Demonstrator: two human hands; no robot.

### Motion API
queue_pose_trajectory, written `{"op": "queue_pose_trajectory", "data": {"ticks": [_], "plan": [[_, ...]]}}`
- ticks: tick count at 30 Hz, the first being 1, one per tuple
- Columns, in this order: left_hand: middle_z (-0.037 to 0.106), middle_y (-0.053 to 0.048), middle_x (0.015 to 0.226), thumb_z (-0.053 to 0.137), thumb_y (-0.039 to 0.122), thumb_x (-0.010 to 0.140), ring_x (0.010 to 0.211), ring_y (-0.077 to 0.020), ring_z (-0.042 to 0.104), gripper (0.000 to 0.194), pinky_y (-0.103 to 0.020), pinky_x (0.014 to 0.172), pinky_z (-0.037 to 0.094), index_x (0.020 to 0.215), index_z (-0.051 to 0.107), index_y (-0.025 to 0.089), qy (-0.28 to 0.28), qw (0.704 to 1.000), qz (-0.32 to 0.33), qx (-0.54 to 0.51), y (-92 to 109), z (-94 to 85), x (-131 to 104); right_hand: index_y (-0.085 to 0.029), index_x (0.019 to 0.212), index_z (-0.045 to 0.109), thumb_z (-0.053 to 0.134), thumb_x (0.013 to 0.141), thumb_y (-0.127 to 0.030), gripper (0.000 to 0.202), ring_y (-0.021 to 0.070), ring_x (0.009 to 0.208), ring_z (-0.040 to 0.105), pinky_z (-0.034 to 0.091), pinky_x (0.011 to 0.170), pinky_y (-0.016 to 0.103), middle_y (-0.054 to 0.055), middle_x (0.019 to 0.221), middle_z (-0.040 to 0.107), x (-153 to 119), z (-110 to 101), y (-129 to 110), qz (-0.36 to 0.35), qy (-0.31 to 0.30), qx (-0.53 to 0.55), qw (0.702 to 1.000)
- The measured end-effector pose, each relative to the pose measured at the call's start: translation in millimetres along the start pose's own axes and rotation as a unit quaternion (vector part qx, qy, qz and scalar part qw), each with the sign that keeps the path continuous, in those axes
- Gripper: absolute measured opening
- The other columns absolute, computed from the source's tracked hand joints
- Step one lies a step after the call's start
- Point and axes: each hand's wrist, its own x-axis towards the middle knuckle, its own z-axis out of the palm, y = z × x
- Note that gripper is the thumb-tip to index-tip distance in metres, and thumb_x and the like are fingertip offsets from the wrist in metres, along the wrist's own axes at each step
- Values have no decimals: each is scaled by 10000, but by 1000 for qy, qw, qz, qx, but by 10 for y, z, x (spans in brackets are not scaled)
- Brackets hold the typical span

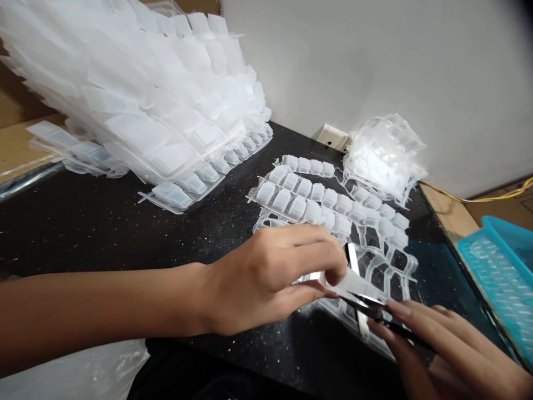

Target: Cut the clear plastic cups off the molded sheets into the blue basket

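Note:
My left hand (pixel 278 272) pinches a small translucent white plastic piece (pixel 350 283) between thumb and fingers. At the lower right, my right hand (pixel 449 344) is wrapped round dark-handled cutters (pixel 375 311), whose narrow jaws point left and touch or lie beside that piece. Beneath both hands lies a translucent plastic sheet of linked cells (pixel 297 206), with rows of raised caps at the back and open frames nearer the hands. A thin white-and-black strip (pixel 360 322) passes under the jaws. My left fingertips partly hide the piece.
A tall pile of translucent plastic sheets (pixel 166 94) fills the back left of the black speckled table (pixel 166 239). By the grey wall are a heap of empty plastic frames (pixel 383 155) and a beige block (pixel 331 138). A blue basket (pixel 495 266) stands at the right, below yellow wires (pixel 499 195).

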Motion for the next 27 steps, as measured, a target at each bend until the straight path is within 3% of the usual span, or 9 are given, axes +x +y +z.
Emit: {"op": "queue_pose_trajectory", "data": {"ticks": [4, 8, 12, 21, 27], "plan": [[713, -92, 1050, 612, 30, 915, 909, -130, 664, 111, -239, 799, 545, 900, 600, 139, -2, 1000, 6, -8, -1, 0, -7, -340, 1467, 532, 749, 876, -231, 639, 177, 654, 758, 628, 692, 286, 0, 971, 800, -72, -24, 34, -52, -44, 11, 998], [719, -94, 1042, 636, 34, 907, 909, -131, 670, 105, -239, 806, 549, 894, 597, 131, -4, 1000, 11, -2, 3, 2, -10, -337, 1491, 499, 757, 865, -203, 691, 160, 621, 750, 621, 707, 260, -21, 921, 803, -50, -13, 17, -63, -30, -18, 997], [723, -96, 1014, 666, 73, 906, 901, -136, 671, 85, -245, 810, 550, 896, 598, 123, -3, 1000, 16, 6, 5, 5, -2, -306, 1509, 480, 734, 880, -199, 687, 160, 639, 756, 618, 695, 242, -7, 947, 805, -11, -29, 12, -85, -55, -20, 995], [721, -108, 980, 686, 57, 883, 896, -147, 676, 92, -249, 813, 549, 898, 603, 93, 3, 999, 23, 23, 0, 15, 0, -340, 1507, 478, 730, 878, -187, 695, 169, 648, 764, 630, 689, 251, -29, 957, 802, 63, -33, -56, -55, -55, 5, 997], [716, -103, 976, 687, 69, 886, 905, -154, 681, 105, -252, 814, 551, 892, 590, 109, -1, 999, 26, 30, -3, 13, -10, -312, 1493, 507, 758, 869, -213, 680, 162, 668, 767, 617, 727, 248, -22, 921, 806, 104, -8, -116, -59, -23, -6, 998]]}}
